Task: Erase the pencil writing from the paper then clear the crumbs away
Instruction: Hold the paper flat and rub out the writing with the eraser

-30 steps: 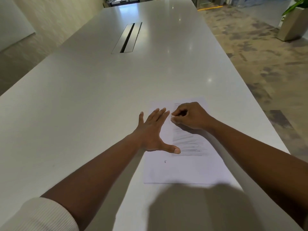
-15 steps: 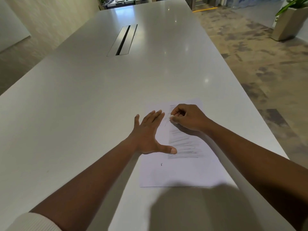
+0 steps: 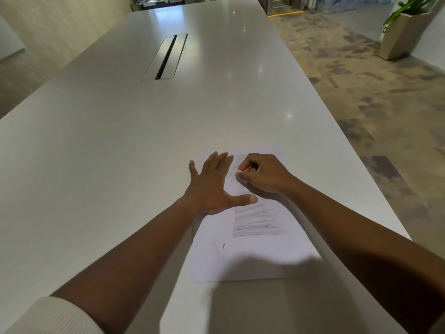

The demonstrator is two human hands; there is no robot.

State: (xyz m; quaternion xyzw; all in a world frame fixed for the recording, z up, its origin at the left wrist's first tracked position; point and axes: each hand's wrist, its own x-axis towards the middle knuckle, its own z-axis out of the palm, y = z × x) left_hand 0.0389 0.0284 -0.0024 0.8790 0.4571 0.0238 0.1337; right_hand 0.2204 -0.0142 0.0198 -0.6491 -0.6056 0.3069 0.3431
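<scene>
A white sheet of paper (image 3: 252,256) lies on the white table (image 3: 120,153) near its right edge. Grey pencil scribble (image 3: 255,220) fills a band down the sheet's middle. My left hand (image 3: 214,186) lies flat with fingers spread on the paper's upper left part, thumb stretched toward the scribble. My right hand (image 3: 262,172) is curled over the top of the scribble and pinches a small white eraser (image 3: 240,175) against the paper. Most of the eraser is hidden by the fingers. I see no crumbs plainly.
A long metal cable slot (image 3: 166,57) is set into the table further away. The table's right edge (image 3: 361,179) runs close beside the paper, with carpet floor beyond. A planter (image 3: 404,32) stands at the far right.
My right hand with the eraser has shifted slightly along the top of the scribble. My left hand keeps pressing the paper in the same place. The camera has tilted a little.
</scene>
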